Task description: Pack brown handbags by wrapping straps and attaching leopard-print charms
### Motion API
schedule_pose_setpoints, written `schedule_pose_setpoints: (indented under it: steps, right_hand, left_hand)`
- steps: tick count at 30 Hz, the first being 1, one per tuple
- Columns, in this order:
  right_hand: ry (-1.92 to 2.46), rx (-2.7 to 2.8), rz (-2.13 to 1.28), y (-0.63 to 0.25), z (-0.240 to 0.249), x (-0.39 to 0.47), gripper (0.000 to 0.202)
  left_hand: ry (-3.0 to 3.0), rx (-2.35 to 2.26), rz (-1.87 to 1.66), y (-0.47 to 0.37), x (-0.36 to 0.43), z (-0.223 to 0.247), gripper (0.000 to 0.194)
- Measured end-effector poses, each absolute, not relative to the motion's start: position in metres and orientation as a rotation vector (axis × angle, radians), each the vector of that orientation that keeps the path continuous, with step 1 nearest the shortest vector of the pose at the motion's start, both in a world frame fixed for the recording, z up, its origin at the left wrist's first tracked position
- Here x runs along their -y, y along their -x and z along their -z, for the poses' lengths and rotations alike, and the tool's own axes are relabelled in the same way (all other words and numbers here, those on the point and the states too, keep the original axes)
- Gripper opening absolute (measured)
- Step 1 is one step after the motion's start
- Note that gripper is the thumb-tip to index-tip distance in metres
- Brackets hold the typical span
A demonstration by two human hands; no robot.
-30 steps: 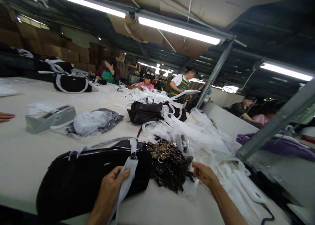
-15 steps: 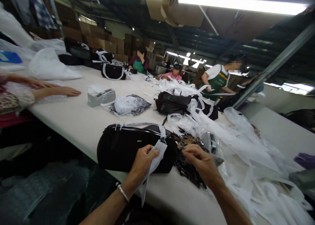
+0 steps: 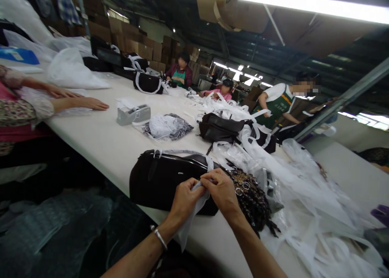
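A black handbag (image 3: 161, 184) with a silver zip lies on the white table, its handle wrapped in white material. My left hand (image 3: 186, 199) is closed on a thin white wrapping strip (image 3: 192, 219), whose loose end hangs past the table edge. Against it, my right hand (image 3: 220, 189) pinches the strip's upper part, fingertips meeting the left ones in front of the bag. Anything small between those fingertips is hidden. Beside my right wrist lies a heap of dark straps (image 3: 253, 203) with metal rings. A grey tape dispenser (image 3: 269, 184) stands behind the heap, partly under clear plastic.
Another tape dispenser (image 3: 133, 114) and a clear-wrapped bundle (image 3: 167, 127) sit farther back. White strips (image 3: 319, 229) cover the right side. A dark bag (image 3: 221, 128) lies beyond. At left, a co-worker's hands (image 3: 91, 103) rest on plastic; other people work at the far end.
My right hand has moved left from beside the strap heap to meet my left hand at the white strip. The view has shifted, moving the scene slightly right.
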State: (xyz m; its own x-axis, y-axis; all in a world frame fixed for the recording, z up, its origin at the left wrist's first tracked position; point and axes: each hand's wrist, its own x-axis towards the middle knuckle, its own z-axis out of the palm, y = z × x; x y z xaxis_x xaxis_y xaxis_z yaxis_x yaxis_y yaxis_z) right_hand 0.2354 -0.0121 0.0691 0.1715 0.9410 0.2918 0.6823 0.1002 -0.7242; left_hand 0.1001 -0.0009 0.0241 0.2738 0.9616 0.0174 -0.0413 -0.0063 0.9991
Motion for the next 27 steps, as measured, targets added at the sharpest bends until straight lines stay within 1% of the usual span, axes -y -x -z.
schedule_pose_setpoints:
  steps: [5,10,16,19,23,25,27]
  right_hand:
    - [1.729,1.512,-0.303,-0.232,-0.067,0.017,0.007]
    - [1.915,1.476,-0.185,-0.232,-0.065,0.021,0.032]
    - [2.095,1.616,-0.027,-0.225,-0.073,0.025,0.041]
    - [2.094,1.638,0.047,-0.231,-0.072,0.022,0.054]
    - [1.999,1.537,-0.051,-0.251,-0.058,0.018,0.071]
    - [1.891,1.425,-0.146,-0.263,-0.050,0.021,0.072]
    - [1.824,1.248,-0.196,-0.273,-0.045,0.027,0.070]
  left_hand:
    - [-1.351,-0.986,-1.045,-0.098,0.002,-0.028,0.025]
    - [-1.377,-1.028,-1.022,-0.098,0.005,-0.024,0.024]
    - [-1.335,-1.015,-1.024,-0.099,0.004,-0.018,0.026]
    - [-1.312,-1.022,-1.031,-0.100,0.005,-0.015,0.024]
    - [-1.223,-0.956,-1.017,-0.101,0.004,-0.012,0.025]
    - [-1.141,-0.897,-0.999,-0.102,0.003,-0.010,0.025]
    - [-1.058,-0.859,-0.982,-0.102,0.001,-0.008,0.025]
